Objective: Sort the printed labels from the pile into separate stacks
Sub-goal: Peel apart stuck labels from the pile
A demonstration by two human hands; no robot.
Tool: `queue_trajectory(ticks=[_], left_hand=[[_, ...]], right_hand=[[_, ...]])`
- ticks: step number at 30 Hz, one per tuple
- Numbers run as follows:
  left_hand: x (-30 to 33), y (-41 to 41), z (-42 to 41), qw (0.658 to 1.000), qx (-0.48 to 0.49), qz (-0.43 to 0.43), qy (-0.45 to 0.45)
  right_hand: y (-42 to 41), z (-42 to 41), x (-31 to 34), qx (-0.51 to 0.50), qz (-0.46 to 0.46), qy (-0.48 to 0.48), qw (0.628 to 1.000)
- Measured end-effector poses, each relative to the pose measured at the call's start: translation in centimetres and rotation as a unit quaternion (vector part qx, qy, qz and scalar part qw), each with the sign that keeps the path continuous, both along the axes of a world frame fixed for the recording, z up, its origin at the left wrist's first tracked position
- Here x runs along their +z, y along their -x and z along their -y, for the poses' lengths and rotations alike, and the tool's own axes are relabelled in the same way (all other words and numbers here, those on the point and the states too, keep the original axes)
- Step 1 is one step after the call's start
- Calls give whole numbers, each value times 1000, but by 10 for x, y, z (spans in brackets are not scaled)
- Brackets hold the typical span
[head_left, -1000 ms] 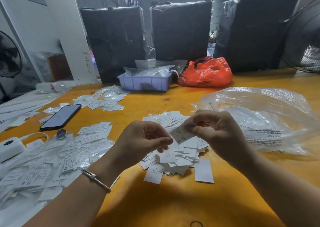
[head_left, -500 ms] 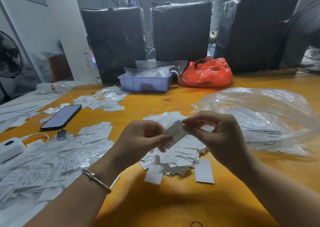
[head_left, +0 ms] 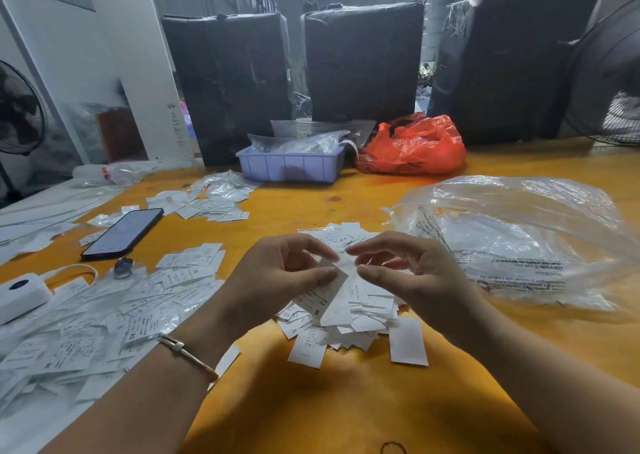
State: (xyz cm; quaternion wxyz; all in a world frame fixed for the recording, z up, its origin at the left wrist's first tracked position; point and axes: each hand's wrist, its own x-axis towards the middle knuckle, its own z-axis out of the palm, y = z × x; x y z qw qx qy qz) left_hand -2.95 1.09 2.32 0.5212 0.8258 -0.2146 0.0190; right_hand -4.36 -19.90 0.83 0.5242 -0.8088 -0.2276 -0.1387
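Note:
A pile of small white printed labels [head_left: 363,310] lies on the yellow table [head_left: 346,412] just under my hands. My left hand [head_left: 277,277] pinches one label marked S [head_left: 323,292] between thumb and fingers, and it hangs down over the pile. My right hand [head_left: 412,273] hovers close beside it with its fingers loosely curved, thumb and forefinger apart and nothing visibly held. A wide spread of labels [head_left: 104,315] covers the table at the left. A smaller group of labels [head_left: 211,206] lies farther back.
A black phone [head_left: 121,234] and a white device [head_left: 17,294] sit at the left. A big clear plastic bag [head_left: 519,239] lies at the right. A purple tray [head_left: 291,168], a red bag [head_left: 412,145] and black wrapped bales [head_left: 363,62] stand behind.
My right hand passed the label to my left hand and let go of it. The label now hangs lower from my left thumb and fingers.

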Motion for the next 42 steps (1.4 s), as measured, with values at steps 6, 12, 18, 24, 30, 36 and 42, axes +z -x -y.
queue_trajectory(ticks=[6,12,18,24,30,36,42], left_hand=[[4,-16,-24,988,154,-12,-24],[3,-31,-48,922,311,-33,-229],[-2,-29,-59,837,342,-30,-426],[-2,-25,-44,862,313,61,-394],[9,-8,-17,982,23,-148,-113],[1,0,3,979,-42,-188,-68],[0,-4,-3,988,26,-150,-14]], right_hand=[[-2,-5,-13,34,41,239,970],[-4,-11,-17,35,91,302,948],[-2,-13,-17,22,103,305,946],[-1,-14,-19,12,106,250,962],[1,-13,-16,-69,193,243,948],[2,-15,-10,-66,266,230,934],[-6,4,-3,-135,208,197,949]])
